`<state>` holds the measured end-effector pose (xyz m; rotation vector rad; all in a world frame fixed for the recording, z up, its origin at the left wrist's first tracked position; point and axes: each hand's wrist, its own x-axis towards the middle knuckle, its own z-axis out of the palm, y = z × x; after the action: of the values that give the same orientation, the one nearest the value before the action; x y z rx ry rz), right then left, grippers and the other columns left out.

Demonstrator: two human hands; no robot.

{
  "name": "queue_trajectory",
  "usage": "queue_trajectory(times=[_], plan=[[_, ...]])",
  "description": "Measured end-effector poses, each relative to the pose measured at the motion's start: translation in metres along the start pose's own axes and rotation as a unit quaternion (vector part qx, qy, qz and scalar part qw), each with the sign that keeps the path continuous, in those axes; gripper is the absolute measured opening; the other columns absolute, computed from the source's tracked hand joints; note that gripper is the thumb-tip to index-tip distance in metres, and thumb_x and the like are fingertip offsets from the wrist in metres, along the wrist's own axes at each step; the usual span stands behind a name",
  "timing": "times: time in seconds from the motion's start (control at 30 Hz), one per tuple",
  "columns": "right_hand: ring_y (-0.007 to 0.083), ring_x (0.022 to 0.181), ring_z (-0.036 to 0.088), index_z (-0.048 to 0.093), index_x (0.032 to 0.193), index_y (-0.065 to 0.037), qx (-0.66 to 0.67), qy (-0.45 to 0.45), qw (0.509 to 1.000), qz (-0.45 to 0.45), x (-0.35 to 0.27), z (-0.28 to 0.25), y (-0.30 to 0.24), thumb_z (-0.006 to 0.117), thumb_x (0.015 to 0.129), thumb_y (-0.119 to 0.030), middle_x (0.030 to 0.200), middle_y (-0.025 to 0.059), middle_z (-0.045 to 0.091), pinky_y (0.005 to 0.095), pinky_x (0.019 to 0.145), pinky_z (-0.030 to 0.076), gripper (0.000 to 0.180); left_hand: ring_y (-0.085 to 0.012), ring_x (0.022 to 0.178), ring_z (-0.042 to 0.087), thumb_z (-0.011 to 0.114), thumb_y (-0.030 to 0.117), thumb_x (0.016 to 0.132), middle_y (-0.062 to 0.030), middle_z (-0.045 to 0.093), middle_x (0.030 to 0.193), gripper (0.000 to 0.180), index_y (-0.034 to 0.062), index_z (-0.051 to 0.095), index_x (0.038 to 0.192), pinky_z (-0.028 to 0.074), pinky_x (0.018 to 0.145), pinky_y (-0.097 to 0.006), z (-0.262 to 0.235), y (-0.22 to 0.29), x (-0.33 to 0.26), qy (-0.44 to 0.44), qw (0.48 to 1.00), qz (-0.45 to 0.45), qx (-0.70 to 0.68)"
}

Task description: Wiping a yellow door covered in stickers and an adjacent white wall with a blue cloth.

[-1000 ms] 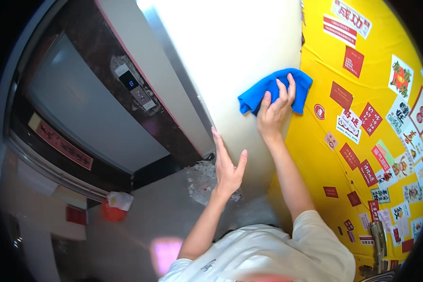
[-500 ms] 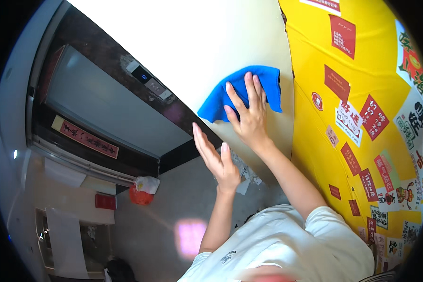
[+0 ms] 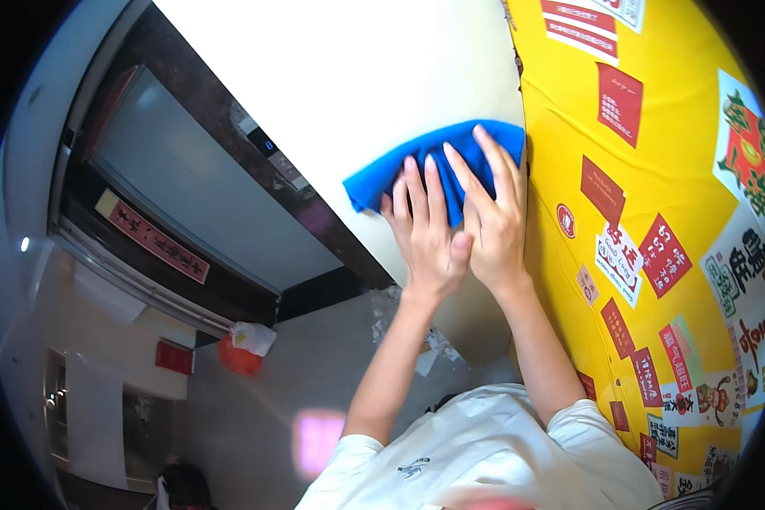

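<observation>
A blue cloth [image 3: 381, 178] lies spread against the white wall surface [image 3: 340, 76], its folds gathering below the fingers. My left hand [image 3: 427, 246] rests flat on the lower middle of the cloth, fingers stretched out. Beside it, almost touching, my right hand [image 3: 495, 229] presses on the cloth's right part with its fingers spread. Neither hand grips the cloth; both are open. The cloth's right end reaches the edge where the white surface meets the yellow covering.
Yellow wall covering [image 3: 561, 280] with many red and white stickers runs down the right. To the left is a dark-framed grey door [image 3: 204, 183], with a small lit panel [image 3: 268, 144] beside it. A red and white bag [image 3: 245, 348] sits beyond the door frame.
My left hand, apart from the cloth before, has come up onto it beside the right. My right hand has shifted right and slightly down, and the cloth has slid a little right.
</observation>
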<state>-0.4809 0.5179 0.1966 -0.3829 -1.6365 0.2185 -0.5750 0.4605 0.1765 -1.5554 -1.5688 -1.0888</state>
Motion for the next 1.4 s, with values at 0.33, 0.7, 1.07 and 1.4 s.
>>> queue_trajectory(times=[0.33,0.7,1.07,1.4], plan=[[0.0356,0.126,0.043,0.067,0.124,-0.019,-0.094,0.011,0.995,-0.034,0.009,0.012,0.021,0.057,0.087,-0.005,0.15,0.0199,0.038,0.0421,0.106,0.036,0.041,-0.0421,0.146,0.008,0.035,0.044,0.098,-0.0256,0.016,0.157,0.066,0.003,0.03,0.15,-0.006,0.115,-0.051,0.021,-0.009,0.017,0.007,0.977,0.004,0.211],[0.0326,0.117,0.058,0.075,0.105,-0.008,-0.01,0.069,0.997,-0.036,-0.029,0.014,0.046,0.061,0.074,0.009,0.12,0.0152,0.066,0.041,0.097,0.046,0.038,-0.046,0.146,0.003,0.056,0.033,0.091,-0.0296,0.01,0.156,0.075,0.0007,0.025,0.15,-0.003,0.115,-0.054,0.035,0.005,-0.028,-0.007,0.979,-0.044,0.199],[0.0292,0.119,0.057,0.074,0.105,-0.01,0.087,-0.122,0.986,-0.072,-0.028,0.016,0.01,0.065,0.07,0.0,0.124,0.0101,0.065,0.0408,0.101,0.037,0.037,-0.0453,0.146,-0.004,0.048,0.037,0.092,-0.0296,0.003,0.157,0.08,-0.005,0.013,0.151,-0.001,0.113,-0.06,-0.012,-0.002,-0.065,-0.075,0.981,-0.151,0.1],[0.0346,0.136,0.04,0.066,0.124,-0.012,0.047,-0.076,0.994,-0.07,0.009,0.0,0.002,0.052,0.086,-0.014,0.145,0.0153,0.046,0.0464,0.109,0.031,0.04,-0.0436,0.147,0.006,0.048,0.039,0.085,-0.0296,0.014,0.156,0.079,-0.0043,0.027,0.148,-0.002,0.115,-0.055,-0.029,0.002,0.018,-0.015,0.995,-0.031,0.098]])
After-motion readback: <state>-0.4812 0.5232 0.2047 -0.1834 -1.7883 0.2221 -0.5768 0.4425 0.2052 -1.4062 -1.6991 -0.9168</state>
